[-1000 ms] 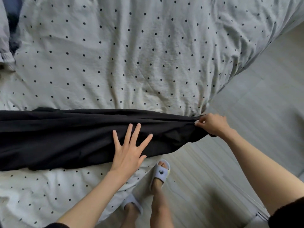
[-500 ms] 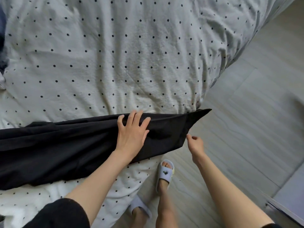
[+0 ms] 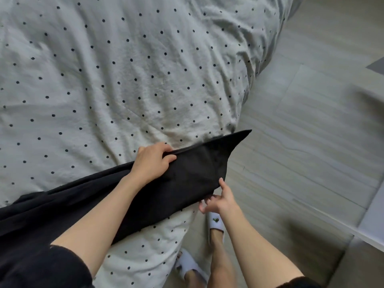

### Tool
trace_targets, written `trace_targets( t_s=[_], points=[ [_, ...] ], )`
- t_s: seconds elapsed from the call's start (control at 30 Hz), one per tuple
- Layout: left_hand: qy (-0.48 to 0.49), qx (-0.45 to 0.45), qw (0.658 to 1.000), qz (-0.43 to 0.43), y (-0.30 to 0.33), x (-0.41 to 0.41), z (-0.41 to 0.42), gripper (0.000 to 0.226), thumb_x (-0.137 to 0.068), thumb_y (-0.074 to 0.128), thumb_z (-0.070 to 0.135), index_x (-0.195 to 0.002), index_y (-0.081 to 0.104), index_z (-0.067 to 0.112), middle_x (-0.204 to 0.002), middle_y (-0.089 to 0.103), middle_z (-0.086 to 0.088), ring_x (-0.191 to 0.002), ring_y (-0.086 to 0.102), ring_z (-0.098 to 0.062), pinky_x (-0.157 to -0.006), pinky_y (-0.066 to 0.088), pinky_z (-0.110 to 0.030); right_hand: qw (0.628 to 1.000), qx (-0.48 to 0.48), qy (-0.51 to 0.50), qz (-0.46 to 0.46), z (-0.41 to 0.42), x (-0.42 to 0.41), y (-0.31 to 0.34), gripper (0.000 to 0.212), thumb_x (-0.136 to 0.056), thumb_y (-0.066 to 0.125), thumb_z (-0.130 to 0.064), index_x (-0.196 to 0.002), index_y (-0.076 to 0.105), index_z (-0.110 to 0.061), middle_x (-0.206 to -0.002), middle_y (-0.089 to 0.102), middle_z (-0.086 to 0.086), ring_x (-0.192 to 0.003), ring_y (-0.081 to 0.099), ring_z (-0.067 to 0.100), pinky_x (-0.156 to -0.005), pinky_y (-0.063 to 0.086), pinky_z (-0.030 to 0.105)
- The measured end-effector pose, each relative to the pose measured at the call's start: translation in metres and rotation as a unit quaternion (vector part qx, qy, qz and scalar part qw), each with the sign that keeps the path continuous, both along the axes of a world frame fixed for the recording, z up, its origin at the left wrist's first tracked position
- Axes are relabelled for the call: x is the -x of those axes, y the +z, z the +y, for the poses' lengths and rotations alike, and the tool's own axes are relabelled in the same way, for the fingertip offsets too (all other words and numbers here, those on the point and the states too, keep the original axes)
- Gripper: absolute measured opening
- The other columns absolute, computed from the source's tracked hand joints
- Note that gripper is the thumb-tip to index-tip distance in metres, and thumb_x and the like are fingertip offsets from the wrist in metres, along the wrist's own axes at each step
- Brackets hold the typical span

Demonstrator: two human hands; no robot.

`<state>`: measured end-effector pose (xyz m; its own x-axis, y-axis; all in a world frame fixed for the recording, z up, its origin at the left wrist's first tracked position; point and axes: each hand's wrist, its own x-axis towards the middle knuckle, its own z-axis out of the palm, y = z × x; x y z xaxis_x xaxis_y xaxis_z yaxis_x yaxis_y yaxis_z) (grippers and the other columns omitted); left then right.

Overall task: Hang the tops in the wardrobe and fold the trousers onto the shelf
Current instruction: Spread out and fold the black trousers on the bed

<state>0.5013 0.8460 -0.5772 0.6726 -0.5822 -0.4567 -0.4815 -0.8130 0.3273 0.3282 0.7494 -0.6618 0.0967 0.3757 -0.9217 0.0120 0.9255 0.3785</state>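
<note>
Long black soft-fabric trousers (image 3: 145, 196) laid lengthwise along the near edge of a white quilted bedspread with black dots (image 3: 145, 69), one end jutting past the bed corner over the pale wood-grain floor (image 3: 301, 152). Left hand (image 3: 152, 163) on the far edge of the cloth, fingers curled round a fold of it and gripping. Right hand (image 3: 218, 201) at the near lower corner of the same end, index finger raised against the hem, other fingers loosely bent beneath; whether any cloth is actually pinched, not discernible. Hands apart, either side of the trouser end. White slide sandals (image 3: 216, 222) on the floor below, beside the bed.

Handling, judged: light, limp, easily creased fabric; no stiffness, so unsupported parts likely to sag and slide off the bed edge. Best taken at hem or waistband corners, both layers together, edges kept taut and aligned while doubling over. Fold apparently only beginning; shelf not in view.
</note>
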Motion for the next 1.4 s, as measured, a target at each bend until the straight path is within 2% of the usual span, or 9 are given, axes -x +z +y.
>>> trace_targets(
  t_s=[0.13,0.33,0.6,0.8,0.93,1.03,1.2,1.3,1.4],
  points=[
    [0.049,0.048,0.997,0.017,0.024,-0.019,-0.003,0.012,-0.091,0.058,0.023,-0.095,0.066,0.015,-0.092,0.060,0.005,-0.091,0.056,-0.021,-0.094,0.039,-0.041,0.990,0.127,0.021,0.066,-0.041,-0.016,0.035,0.013,-0.089,0.054,-0.025,-0.078,0.054,-0.017,-0.078,0.056,-0.004,-0.067,0.049,0.012,-0.075,0.032,0.024],
    [0.177,0.178,0.968,0.020,0.114,-0.072,-0.003,0.008,-0.091,0.058,0.018,-0.096,0.064,0.014,-0.090,0.061,0.003,-0.088,0.055,-0.014,-0.078,0.036,-0.024,0.923,0.379,0.062,0.036,-0.095,-0.089,0.162,0.020,-0.084,0.064,-0.008,-0.104,0.062,-0.010,-0.092,0.064,0.006,-0.071,0.060,0.018,-0.048,0.044,0.023],
    [0.272,0.338,0.894,-0.117,0.202,-0.164,0.032,0.007,-0.093,0.055,0.021,-0.089,0.060,0.019,-0.080,0.061,0.012,-0.084,0.059,-0.018,-0.084,0.046,-0.036,0.737,0.624,0.136,-0.221,-0.096,-0.213,0.284,0.028,-0.086,0.062,-0.012,-0.068,0.043,-0.022,-0.072,0.048,-0.008,-0.066,0.048,0.002,-0.070,0.040,0.021],
    [0.260,0.066,0.954,-0.134,0.167,-0.191,0.024,0.047,-0.095,0.050,0.025,-0.140,0.035,0.021,-0.134,0.048,-0.003,-0.127,0.036,-0.028,-0.101,0.025,-0.047,0.782,0.549,0.203,-0.215,-0.103,-0.254,0.251,0.018,-0.089,0.050,-0.006,-0.096,0.055,-0.021,-0.105,0.059,-0.007,-0.115,0.054,0.018,-0.091,0.039,0.040],
    [0.188,0.001,0.973,-0.136,0.122,-0.165,0.018,0.065,-0.095,0.049,0.028,-0.148,0.011,0.023,-0.154,0.015,-0.006,-0.140,0.014,-0.027,-0.107,0.022,-0.048,0.775,0.507,0.350,-0.140,-0.113,-0.252,0.203,0.051,-0.094,0.055,-0.020,-0.141,0.034,-0.016,-0.147,0.035,-0.002,-0.136,0.035,0.020,-0.108,0.030,0.046],
    [0.130,-0.048,0.978,-0.157,0.089,-0.135,0.021,0.061,-0.097,0.043,0.027,-0.149,0.011,0.030,-0.157,0.001,-0.006,-0.144,-0.001,-0.026,-0.111,0.014,-0.049,0.656,0.580,0.461,-0.141,-0.115,-0.261,0.179,0.065,-0.096,0.052,-0.024,-0.151,0.016,-0.016,-0.157,0.019,0.003,-0.142,0.024,0.022,-0.109,0.027,0.035],
    [0.123,-0.160,0.970,-0.135,0.055,-0.114,0.043,0.060,-0.100,0.036,0.033,-0.150,0.004,0.030,-0.157,-0.015,-0.008,-0.145,-0.012,-0.027,-0.113,0.005,-0.055,0.190,0.650,0.724,-0.130,-0.125,-0.291,0.157,0.059,-0.098,0.041,-0.042,-0.150,0.016,-0.030,-0.160,0.004,0.001,-0.146,0.007,0.023,-0.114,0.013,0.053],
    [0.134,-0.191,0.960,-0.153,0.050,-0.138,0.060,0.070,-0.100,0.039,0.024,-0.148,-0.009,0.036,-0.156,-0.022,-0.009,-0.143,-0.017,-0.032,-0.112,-0.001,-0.059,0.109,0.616,0.765,-0.153,-0.122,-0.319,0.151,0.061,-0.097,0.039,-0.047,-0.151,0.014,-0.032,-0.160,0.000,0.002,-0.146,0.006,0.029,-0.114,0.012,0.053],
    [0.160,-0.184,0.957,-0.155,0.059,-0.151,0.078,0.088,-0.090,0.047,0.003,-0.146,-0.008,0.042,-0.155,-0.024,-0.008,-0.142,-0.022,-0.032,-0.111,-0.006,-0.059,0.119,0.603,0.776,-0.146,-0.092,-0.329,0.152,0.061,-0.097,0.038,-0.047,-0.151,0.017,-0.027,-0.160,0.003,0.005,-0.145,0.004,0.034,-0.114,0.011,0.054]
  ],
)
